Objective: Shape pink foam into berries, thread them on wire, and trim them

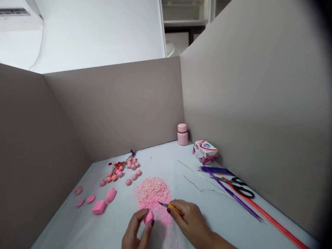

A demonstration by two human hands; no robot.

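My left hand pinches a small carved pink block, soap-like, between thumb and fingers. In my right hand is a craft knife with a yellow handle. Its thin blade points left, apart from the block and over the front of a heap of pink shavings. More fine pink crumbs lie on the white table around both hands. To the left rest two larger pink blocks and a few flat pink pieces.
Several pink balls and bunches on stems lie at back left. On the right are black-handled scissors, purple stems, red strips and thin wires. Pink-white boxes and a pink flask stand near grey partitions.
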